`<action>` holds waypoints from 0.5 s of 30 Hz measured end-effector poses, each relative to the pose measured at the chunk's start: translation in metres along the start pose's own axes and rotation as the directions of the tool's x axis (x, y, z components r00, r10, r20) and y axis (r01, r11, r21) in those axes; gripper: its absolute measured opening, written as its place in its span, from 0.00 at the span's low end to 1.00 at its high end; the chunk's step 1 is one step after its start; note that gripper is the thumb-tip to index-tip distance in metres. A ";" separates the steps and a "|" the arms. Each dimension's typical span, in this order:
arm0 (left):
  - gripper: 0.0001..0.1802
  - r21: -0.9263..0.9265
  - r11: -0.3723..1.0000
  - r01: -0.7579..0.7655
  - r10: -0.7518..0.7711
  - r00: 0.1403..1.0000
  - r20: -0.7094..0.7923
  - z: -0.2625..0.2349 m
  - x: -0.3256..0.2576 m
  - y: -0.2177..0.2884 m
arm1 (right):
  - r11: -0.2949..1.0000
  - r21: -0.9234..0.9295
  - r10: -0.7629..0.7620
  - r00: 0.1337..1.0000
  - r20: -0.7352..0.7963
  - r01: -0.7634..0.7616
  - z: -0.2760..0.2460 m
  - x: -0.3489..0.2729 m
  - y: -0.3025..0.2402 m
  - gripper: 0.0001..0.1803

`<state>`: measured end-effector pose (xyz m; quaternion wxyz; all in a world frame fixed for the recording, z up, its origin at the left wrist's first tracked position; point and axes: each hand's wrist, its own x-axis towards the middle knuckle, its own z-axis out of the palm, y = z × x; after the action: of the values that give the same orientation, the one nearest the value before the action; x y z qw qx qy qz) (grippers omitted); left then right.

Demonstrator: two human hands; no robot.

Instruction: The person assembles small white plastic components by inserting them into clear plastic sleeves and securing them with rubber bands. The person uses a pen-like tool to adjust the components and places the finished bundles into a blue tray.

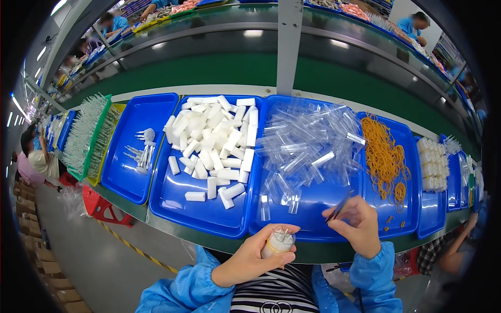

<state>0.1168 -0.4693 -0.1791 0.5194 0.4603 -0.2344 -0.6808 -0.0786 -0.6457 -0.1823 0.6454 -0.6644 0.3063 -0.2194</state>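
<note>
My left hand (249, 262) is closed around a short round bundle (281, 241), clear at the top with white pieces showing inside and a yellowish band around it. It is held upright over the near table edge; my fingers hide its lower part. My right hand (360, 225) pinches dark tweezers (341, 205) above a blue tray (323, 208), apart from the bundle. In that tray lies a heap of clear plastic sleeves (308, 141). White foam cylinders (209, 135) fill the blue tray to its left. Orange rubber bands (383, 156) lie in the tray to the right.
Further left, a blue tray (122, 167) holds a few small white parts (145, 151), beside a green rack (94, 141) of thin pieces. White bundles (434, 164) stand at the right. A metal post (288, 52) rises behind the trays. A red stool (102, 206) stands at lower left. Other people work beyond.
</note>
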 end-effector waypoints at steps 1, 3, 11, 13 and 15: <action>0.29 0.021 1.000 0.005 -0.005 1.000 0.009 0.000 0.002 0.001 | 0.988 0.151 0.031 0.999 -0.027 -0.027 0.007 -0.004 -0.005 0.16; 0.30 0.074 0.997 0.002 -0.003 1.000 0.012 0.003 0.005 0.003 | 0.934 0.354 0.055 0.998 -0.035 -0.039 0.017 -0.007 -0.009 0.18; 0.32 0.296 0.953 -0.070 0.087 0.995 -0.045 0.008 0.004 0.001 | 0.953 0.293 -0.084 0.996 0.024 0.073 0.037 -0.006 -0.022 0.13; 0.32 0.325 0.940 -0.109 0.133 0.990 -0.054 0.009 0.003 0.000 | 0.973 0.212 -0.107 0.993 0.047 0.095 0.040 -0.006 -0.022 0.12; 0.32 0.350 0.930 -0.113 0.138 0.989 -0.047 0.009 0.002 0.000 | 0.979 0.195 -0.074 0.996 0.057 0.062 0.044 -0.007 -0.019 0.10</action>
<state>0.1085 -0.4729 -0.1758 0.4809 0.5524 -0.3609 -0.5773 -0.0512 -0.6099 -0.1659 0.7085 -0.6153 0.2398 -0.2487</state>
